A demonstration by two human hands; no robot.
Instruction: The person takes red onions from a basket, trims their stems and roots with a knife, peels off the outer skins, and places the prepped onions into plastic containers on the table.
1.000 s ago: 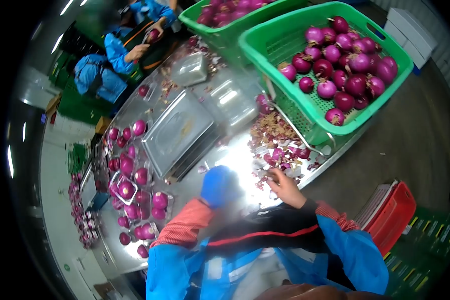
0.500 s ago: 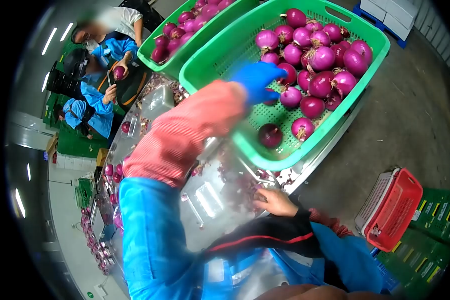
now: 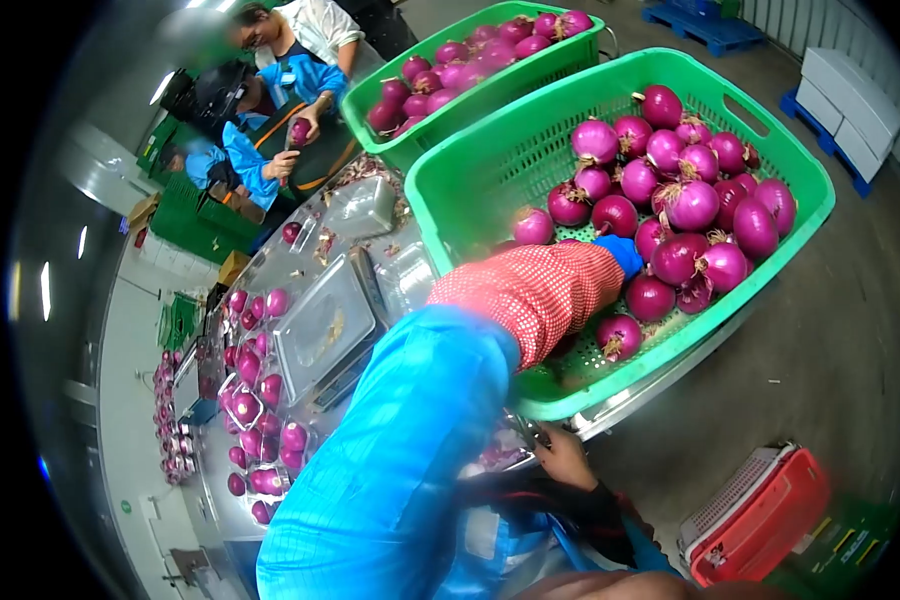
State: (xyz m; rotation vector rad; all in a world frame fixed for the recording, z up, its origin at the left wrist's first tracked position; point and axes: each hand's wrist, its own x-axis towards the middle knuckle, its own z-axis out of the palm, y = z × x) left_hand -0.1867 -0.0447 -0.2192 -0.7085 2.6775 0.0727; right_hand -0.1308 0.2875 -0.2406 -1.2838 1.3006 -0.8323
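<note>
The left hand [image 3: 622, 257], blue-gloved, reaches among the onions [image 3: 691, 206] in the nearer of two green crates [image 3: 791, 221], right of centre; its cuff hides most of it, so whether its fingers are spread or closed cannot be told. The bare right hand [image 3: 567, 458], bottom centre, has its fingers bent at the table's edge; what they grip is unclear. The piled onions overlap, defying a count. One red crate [image 3: 770, 520] sits lower right; one scale [image 3: 328, 330], left of centre, is partly covered by the sleeve [image 3: 400, 430].
</note>
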